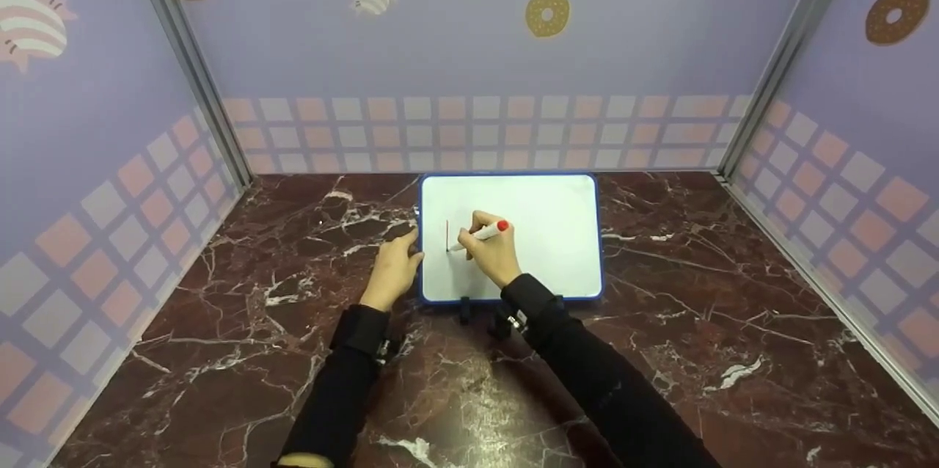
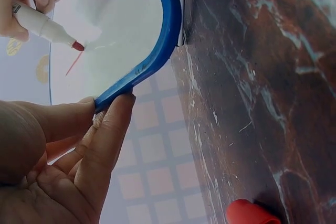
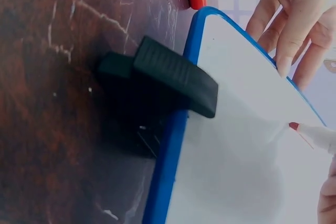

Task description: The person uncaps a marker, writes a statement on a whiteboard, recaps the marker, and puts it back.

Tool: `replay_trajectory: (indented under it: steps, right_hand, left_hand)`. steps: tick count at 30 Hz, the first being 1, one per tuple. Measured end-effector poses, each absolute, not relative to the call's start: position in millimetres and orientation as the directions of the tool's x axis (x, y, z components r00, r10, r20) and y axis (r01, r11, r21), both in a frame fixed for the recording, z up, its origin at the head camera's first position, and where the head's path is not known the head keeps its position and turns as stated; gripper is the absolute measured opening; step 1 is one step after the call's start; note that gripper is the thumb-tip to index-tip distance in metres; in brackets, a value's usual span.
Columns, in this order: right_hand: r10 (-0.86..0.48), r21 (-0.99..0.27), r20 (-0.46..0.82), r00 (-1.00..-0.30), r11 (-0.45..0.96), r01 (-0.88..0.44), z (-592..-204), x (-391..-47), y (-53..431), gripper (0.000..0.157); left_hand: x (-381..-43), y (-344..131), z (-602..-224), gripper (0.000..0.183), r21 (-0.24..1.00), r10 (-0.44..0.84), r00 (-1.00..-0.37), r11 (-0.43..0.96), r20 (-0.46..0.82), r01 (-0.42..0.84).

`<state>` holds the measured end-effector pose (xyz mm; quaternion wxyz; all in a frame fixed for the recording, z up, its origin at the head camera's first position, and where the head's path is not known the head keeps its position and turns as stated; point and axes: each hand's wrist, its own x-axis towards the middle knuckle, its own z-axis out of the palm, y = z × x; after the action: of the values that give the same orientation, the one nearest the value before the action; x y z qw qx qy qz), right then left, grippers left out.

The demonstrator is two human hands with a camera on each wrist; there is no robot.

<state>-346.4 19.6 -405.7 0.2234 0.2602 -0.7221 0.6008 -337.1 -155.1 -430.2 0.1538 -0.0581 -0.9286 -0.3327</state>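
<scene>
A whiteboard (image 1: 557, 233) with a blue frame is propped upright on the marble-patterned table. My left hand (image 1: 394, 268) pinches the board's left edge between thumb and fingers, as the left wrist view shows up close. My right hand (image 1: 493, 251) holds a white marker (image 1: 488, 231) with a red end. The marker's red tip (image 3: 294, 126) meets the board in its left part, at the lower end of a thin vertical red line (image 1: 447, 235).
Black holders (image 3: 173, 77) grip the board's bottom edge. A red marker cap (image 2: 251, 213) lies on the table (image 1: 257, 351) left of the board. Patterned lilac panels (image 1: 455, 50) enclose the back and both sides.
</scene>
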Motion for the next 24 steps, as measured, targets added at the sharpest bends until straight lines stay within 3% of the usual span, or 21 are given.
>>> replay_trajectory:
  steps: [9, 24]
  right_hand:
    - [-0.032, -0.748, 0.663, -0.748, 0.021, -0.663, -408.7, -354.3, 23.1, 0.027]
    - [-0.049, -0.742, 0.668, -0.743, 0.028, -0.67, -414.1, -353.8, 22.7, 0.027]
  left_hand:
    - [-338.1, -154.0, -430.8, 0.047, 0.631, -0.007, -0.961, 0.756, 0.276, 0.175]
    - [-338.9, -155.2, -432.7, 0.045, 0.616, -0.011, -0.952, 0.765, 0.305, 0.188]
